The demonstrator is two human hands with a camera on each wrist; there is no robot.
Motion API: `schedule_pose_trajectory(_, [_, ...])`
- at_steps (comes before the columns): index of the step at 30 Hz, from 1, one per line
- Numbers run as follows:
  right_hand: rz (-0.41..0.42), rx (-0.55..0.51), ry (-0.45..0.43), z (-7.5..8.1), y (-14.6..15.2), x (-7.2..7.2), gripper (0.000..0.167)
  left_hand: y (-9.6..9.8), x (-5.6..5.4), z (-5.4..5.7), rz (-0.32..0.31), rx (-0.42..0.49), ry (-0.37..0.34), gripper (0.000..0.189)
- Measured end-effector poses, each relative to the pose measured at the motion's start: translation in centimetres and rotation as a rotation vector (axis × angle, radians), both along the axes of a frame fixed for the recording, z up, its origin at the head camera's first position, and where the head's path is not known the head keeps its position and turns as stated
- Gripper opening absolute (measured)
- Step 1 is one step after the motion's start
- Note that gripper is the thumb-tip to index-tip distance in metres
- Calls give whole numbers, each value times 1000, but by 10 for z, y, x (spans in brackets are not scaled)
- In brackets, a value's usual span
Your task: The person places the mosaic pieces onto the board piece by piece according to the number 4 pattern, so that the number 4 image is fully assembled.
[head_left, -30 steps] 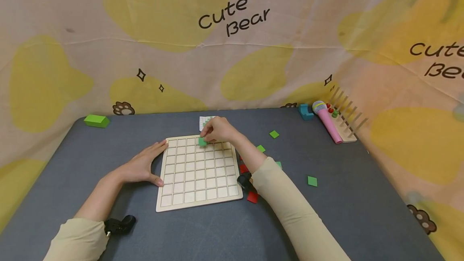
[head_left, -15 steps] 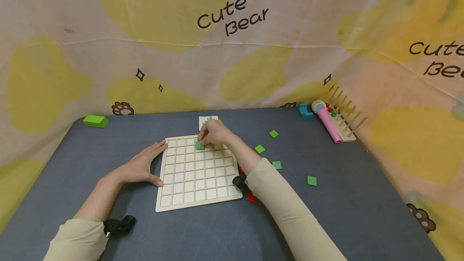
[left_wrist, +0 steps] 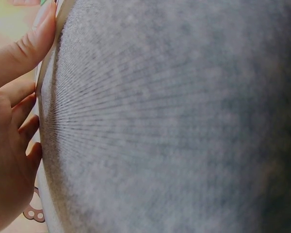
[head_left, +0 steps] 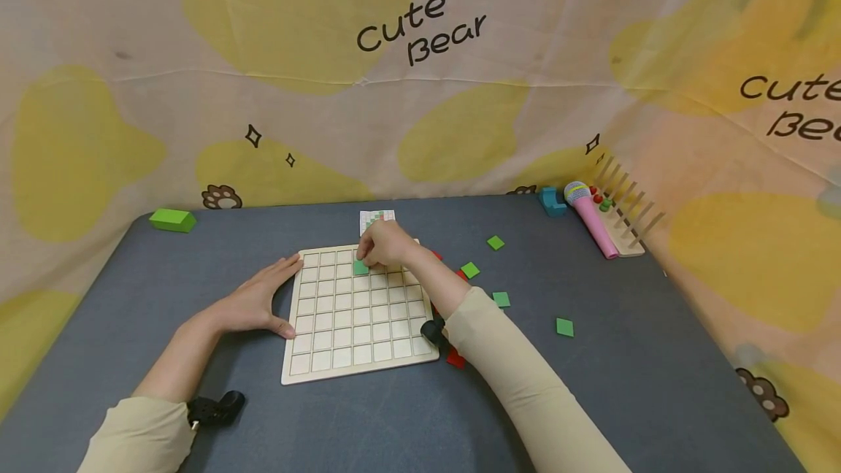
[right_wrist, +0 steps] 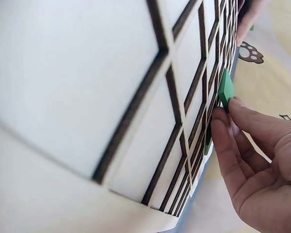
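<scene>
A square wooden board [head_left: 355, 378] with a raised grid of white cells lies on the table. My right hand [head_left: 388, 243] is over its far part and pinches a green square tile [head_left: 361, 267] between thumb and fingertips. In the right wrist view, the tile [right_wrist: 226, 91] tilts up from the grid, and a second bit of green [right_wrist: 208, 145] shows behind the fingers of the right hand [right_wrist: 262, 155]. At the board's left edge rests my left hand [head_left: 252, 301], thumb and fingers spread; the left wrist view shows its fingertips [left_wrist: 34, 126] against the rim.
Several green tiles [head_left: 501, 299] and red tiles [head_left: 456, 358] lie right of the board, some partly behind the right arm. A small patterned card [head_left: 377, 216] lies beyond it. Further off are a green block [head_left: 173, 220], blue block [head_left: 552, 201], pink toy microphone [head_left: 594, 225] and pegged wooden stand [head_left: 634, 245].
My right hand has shifted slightly left and nearer to me with the green tile, which moved from the far row of cells to just below it. The left hand stays put.
</scene>
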State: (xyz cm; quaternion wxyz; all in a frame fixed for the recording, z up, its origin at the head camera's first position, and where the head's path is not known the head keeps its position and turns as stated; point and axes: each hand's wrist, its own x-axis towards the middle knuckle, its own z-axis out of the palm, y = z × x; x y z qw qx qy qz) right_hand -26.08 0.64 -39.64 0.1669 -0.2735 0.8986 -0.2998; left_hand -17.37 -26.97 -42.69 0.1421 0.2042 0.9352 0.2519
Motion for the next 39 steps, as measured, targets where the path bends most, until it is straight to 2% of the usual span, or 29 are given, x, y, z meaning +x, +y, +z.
schedule_pose_trajectory(23, [47,72,100,2,-2,2,11,1,0,2,-1,1,3,131])
schedule_pose_trajectory(27, [31,50,104,8,3,1,10,1,1,1,-2,-2,0,131])
schedule_pose_trajectory(31, [-9,8,66,14,14,-2,13,2,1,2,-4,2,-4,130])
schedule_pose_trajectory(36, [-88,-58,3,18,38,-12,15,3,2,3,5,-7,-9,129])
schedule_pose_trajectory(39, [-125,-84,8,17,56,-21,17,4,2,4,4,-10,-9,129])
